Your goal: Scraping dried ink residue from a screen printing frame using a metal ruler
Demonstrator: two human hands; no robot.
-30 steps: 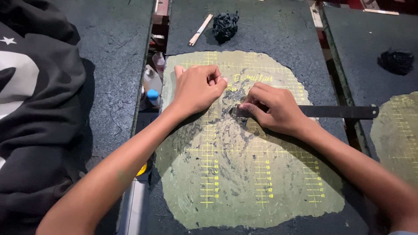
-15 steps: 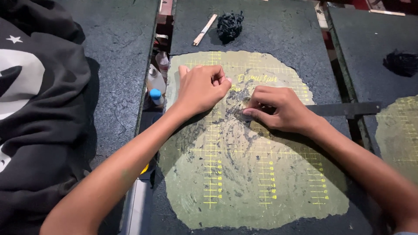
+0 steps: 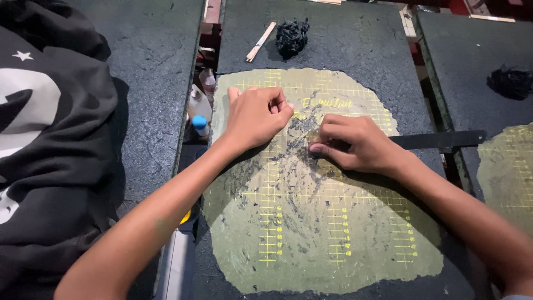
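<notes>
Left hand (image 3: 256, 115) curled into a loose fist, knuckles and fingertips pressed down on the olive-green gridded patch (image 3: 311, 222) of the dark platen (image 3: 355, 50); nothing visibly held in it. Right hand (image 3: 352, 143) also curled, fingers (image 3: 327, 149) bent under and pinched against the patch just beside the left hand's knuckles; whether it holds a small scrap or tool can't be told. Between the two hands sits a scuffed dark area (image 3: 302, 125) where the green layer is scraped or worn. The hands are near each other but not touching.

Versus half a second ago: both hands stay at the same spot on the patch, same curled pose; the view has shifted slightly, so the platen sits a bit lower in the frame.

Around the grip: beyond the hands, at the platen's far end, a black crumpled wad (image 3: 292, 36) and a flat wooden stick (image 3: 261, 41) lie side by side. Out past the right wrist a black flat bar (image 3: 444, 139) runs toward the neighbouring platen (image 3: 477, 61), which has its own green patch (image 3: 508, 166) and another black wad (image 3: 511, 82). Outboard of the left hand, in the gap between platens, small plastic bottles (image 3: 199, 108), one with a blue cap. Further out on that side, a black garment with white print (image 3: 39, 144) lies on another dark platen (image 3: 161, 83). Dim workshop, surfaces rough and speckled.
</notes>
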